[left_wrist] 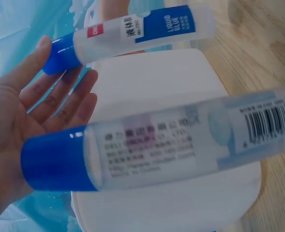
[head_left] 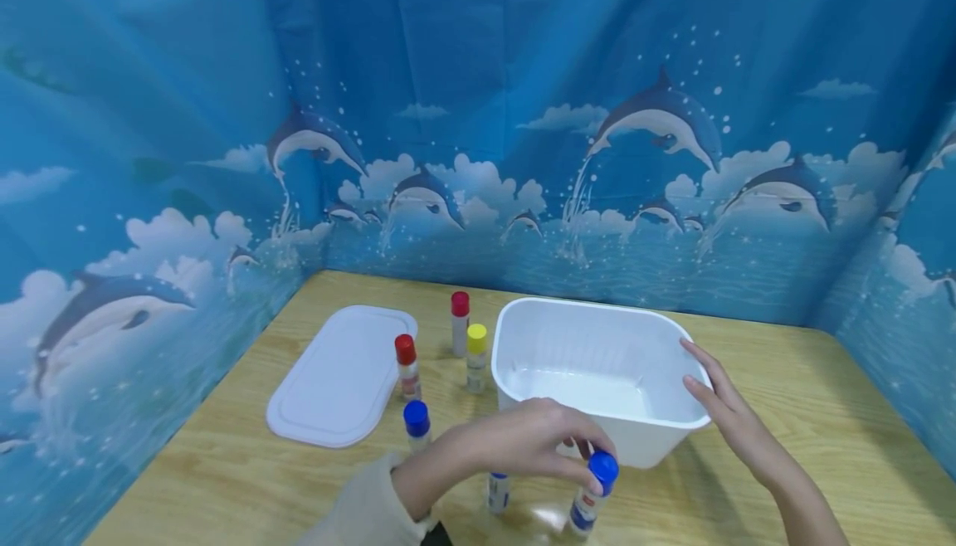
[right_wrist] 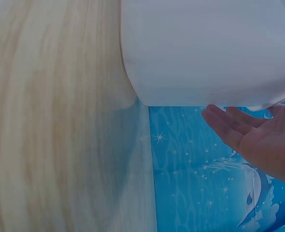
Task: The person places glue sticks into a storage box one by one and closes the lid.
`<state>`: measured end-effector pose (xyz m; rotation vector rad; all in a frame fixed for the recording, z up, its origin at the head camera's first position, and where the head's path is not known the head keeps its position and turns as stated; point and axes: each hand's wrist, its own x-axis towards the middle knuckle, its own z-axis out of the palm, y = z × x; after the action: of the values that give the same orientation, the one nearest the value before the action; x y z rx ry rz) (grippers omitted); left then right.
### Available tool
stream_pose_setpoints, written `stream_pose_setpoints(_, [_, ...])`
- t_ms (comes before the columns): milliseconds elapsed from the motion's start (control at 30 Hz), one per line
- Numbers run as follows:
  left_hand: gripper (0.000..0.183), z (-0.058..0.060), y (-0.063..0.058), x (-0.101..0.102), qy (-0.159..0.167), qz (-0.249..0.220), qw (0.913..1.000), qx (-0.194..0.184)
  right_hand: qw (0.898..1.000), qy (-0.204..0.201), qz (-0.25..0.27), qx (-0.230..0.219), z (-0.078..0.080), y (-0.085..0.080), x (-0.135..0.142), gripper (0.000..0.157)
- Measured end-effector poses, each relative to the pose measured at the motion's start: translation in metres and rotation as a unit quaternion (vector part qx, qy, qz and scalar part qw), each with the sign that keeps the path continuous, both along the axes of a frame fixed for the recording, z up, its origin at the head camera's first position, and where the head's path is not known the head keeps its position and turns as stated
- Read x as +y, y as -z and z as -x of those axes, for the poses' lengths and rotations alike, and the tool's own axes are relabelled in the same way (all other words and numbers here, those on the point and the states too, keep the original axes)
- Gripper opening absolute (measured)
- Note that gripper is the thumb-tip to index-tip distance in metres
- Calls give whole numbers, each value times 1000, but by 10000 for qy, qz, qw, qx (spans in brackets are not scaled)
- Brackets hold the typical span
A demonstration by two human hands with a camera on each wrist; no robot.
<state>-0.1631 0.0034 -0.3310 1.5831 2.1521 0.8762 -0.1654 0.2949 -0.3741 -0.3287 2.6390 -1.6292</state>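
Observation:
By its blue cap, my left hand (head_left: 523,438) holds a clear liquid glue bottle (head_left: 586,506), pinched between thumb and fingers in front of the white bin (head_left: 635,444). In the left wrist view, that glue bottle (left_wrist: 152,26) shows a blue label. Another blue-capped glue bottle (left_wrist: 147,150) crosses the foreground there, apart from the fingertips. The head view has a bottle (head_left: 497,494) standing below the left wrist, its cap partly hidden. My right hand (head_left: 728,413) rests on the bin's right rim, its fingers extended; the right wrist view shows the hand (right_wrist: 253,135) beside the bin wall (right_wrist: 205,58).
A white lid (head_left: 343,376) lies flat on the wooden table at the left. Between lid and bin stand a red-capped bottle (head_left: 407,372), another red-capped bottle (head_left: 460,326), a yellow-capped bottle (head_left: 476,359) and a blue-capped bottle (head_left: 417,421). A dolphin-print curtain (head_left: 478,114) surrounds the table.

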Motion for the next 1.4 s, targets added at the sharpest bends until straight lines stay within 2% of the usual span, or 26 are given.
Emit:
stream_pose_setpoints(233, [33, -8, -4, 3, -444, -207, 9977, 475, 10000, 19, -10, -89, 1, -1, -1, 59])
stream_pose_setpoints(367, [33, -12, -5, 7, -752, -435, 9951, 471, 10000, 46, -48, -48, 1, -1, -2, 59])
stream_pose_setpoints(433, [33, -14, -4, 9, -874, -655, 9935, 320, 10000, 45, -49, -17, 1, 0, -2, 58])
stream_pose_setpoints(567, [31, -17, -3, 14, -1018, -1181, 9873, -313, 10000, 49, -68, 1, 1, 0, -3, 57])
stream_pose_setpoints(700, [29, -19, -4, 19, -1181, -1657, 9734, -1051, 10000, 21, -79, -53, 1, 1, -3, 57])
stream_pose_setpoints(800, [29, -21, -5, 23, -1339, -1960, 9617, -1371, 10000, -22, -47, -56, 2, 1, -2, 57])
stream_pose_setpoints(1067, [28, -25, -12, 33, -1686, -2664, 9365, -1535, 9997, -21, 102, 211, 0, 5, 3, 52])
stream_pose_setpoints(1267, [29, -31, -21, 41, -1922, -2845, 9319, -1169, 9975, -9, 550, 435, 0, 10, 11, 47])
stream_pose_setpoints(1400, [29, -31, -25, 47, -2085, -2881, 9267, -1212, 9962, -146, 727, 448, 1, 13, 14, 46])
